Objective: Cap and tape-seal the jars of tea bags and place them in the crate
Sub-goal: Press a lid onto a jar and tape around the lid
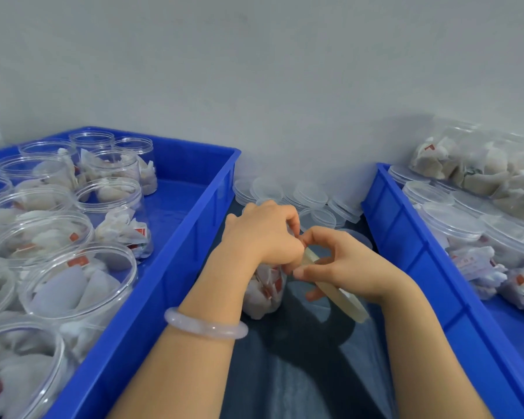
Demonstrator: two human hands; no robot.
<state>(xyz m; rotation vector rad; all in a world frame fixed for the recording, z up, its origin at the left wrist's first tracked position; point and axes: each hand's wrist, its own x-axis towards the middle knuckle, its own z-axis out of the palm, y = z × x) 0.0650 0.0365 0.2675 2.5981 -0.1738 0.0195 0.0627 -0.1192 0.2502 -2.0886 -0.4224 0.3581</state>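
Head view: left hand [263, 234] grips the clear jar [277, 287], hiding its top above pale tea bags [256, 299]; right hand [345, 264] pinches tape roll [350, 300].

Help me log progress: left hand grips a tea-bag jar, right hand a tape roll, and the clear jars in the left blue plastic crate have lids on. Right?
Wrong on lids: the head view shows the clear plastic jars in the left blue plastic crate open, uncapped. The rest stands.
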